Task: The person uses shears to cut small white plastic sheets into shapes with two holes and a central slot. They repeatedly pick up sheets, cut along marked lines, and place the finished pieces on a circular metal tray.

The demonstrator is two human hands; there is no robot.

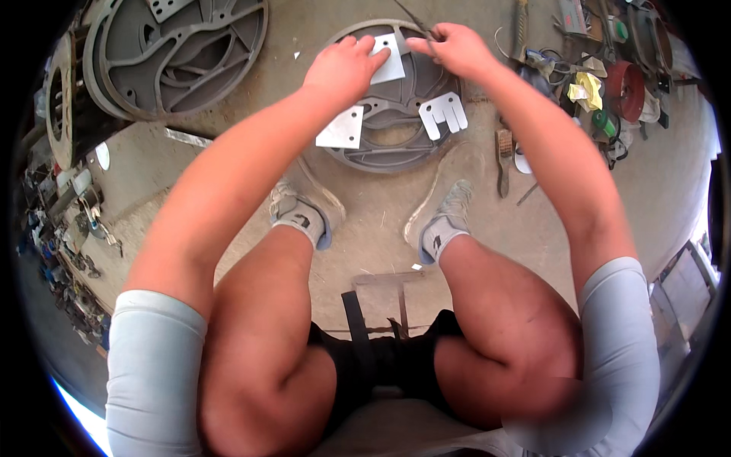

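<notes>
A round grey cast-metal wheel [358, 158] lies on the floor before my feet, with pale flat plates on it. My left hand [340, 70] is at the upper plate with two holes [391, 67], its thumb against the face and fingers by the left edge. My right hand [459, 53] grips a thin dark rod-like tool [412, 17] just right of that plate; the tool's exact kind is unclear. A square plate with holes [343, 131] sits at the wheel's lower left, partly under my left forearm. The slotted plate [443, 116] rests at the right.
Larger round castings [179, 53] stand at the upper left, one bearing a holed plate [166, 7]. A wooden-handled brush [503, 161] lies to the right, near a red round part [624, 90], a yellow crumpled piece [585, 91] and cluttered tools. Small metal pieces [76, 251] line the left edge.
</notes>
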